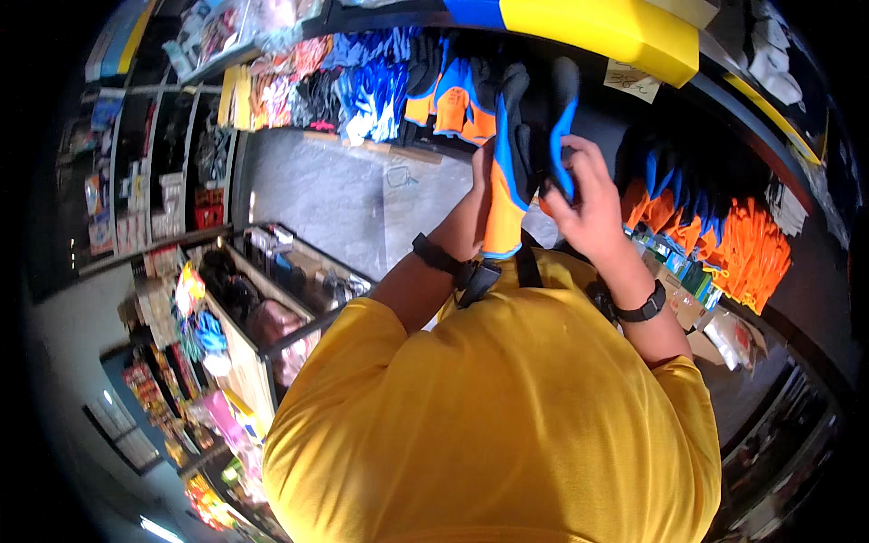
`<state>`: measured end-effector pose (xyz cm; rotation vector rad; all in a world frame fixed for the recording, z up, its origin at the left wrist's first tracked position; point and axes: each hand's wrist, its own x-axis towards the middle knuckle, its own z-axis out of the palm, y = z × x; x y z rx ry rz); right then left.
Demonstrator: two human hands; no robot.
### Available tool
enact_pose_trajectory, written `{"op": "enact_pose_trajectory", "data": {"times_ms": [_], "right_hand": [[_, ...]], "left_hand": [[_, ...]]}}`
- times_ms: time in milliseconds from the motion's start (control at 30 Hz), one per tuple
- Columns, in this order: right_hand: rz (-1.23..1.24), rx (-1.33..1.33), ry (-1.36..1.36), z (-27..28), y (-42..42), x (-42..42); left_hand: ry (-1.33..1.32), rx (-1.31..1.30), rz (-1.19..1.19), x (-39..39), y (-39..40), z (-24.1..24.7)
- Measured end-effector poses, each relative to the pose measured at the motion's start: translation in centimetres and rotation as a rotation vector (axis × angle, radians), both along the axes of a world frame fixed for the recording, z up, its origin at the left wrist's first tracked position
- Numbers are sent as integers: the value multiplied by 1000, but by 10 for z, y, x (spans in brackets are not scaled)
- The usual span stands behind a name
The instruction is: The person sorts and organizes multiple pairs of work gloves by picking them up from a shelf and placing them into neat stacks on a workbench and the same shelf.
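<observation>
An orange, blue and black work glove (pixel 504 183) stands fingers up before me, its orange cuff toward my chest. My left hand (pixel 481 180) is closed on this glove from behind its left side and is partly hidden by it. My right hand (pixel 587 197) pinches a second glove (pixel 562 129) between thumb and fingers, near its blue lower part; this one is seen edge-on. Beyond them, gloves of the same colours (pixel 451 108) hang in a row under the shelf.
Blue and white gloves (pixel 373 88) hang further left, orange gloves (pixel 747 244) at the right. A yellow shelf edge (pixel 597 30) runs above, with a handwritten tag (pixel 631 80) beneath. A display bin (pixel 237 319) stands at lower left, and shelving (pixel 153 163) at far left.
</observation>
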<state>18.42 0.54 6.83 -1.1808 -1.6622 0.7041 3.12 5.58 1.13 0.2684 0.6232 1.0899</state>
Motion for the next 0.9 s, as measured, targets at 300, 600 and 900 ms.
{"op": "enact_pose_trajectory", "data": {"times_ms": [300, 600, 900], "right_hand": [[236, -73, -11, -6, -22, 14], [-240, -648, 838, -56, -37, 26], [-2, -729, 610, -58, -47, -1]], "left_hand": [[-12, 165, -98, 22, -28, -17], [744, 435, -148, 43, -13, -20], [-164, -260, -683, -23, 18, -38]]}}
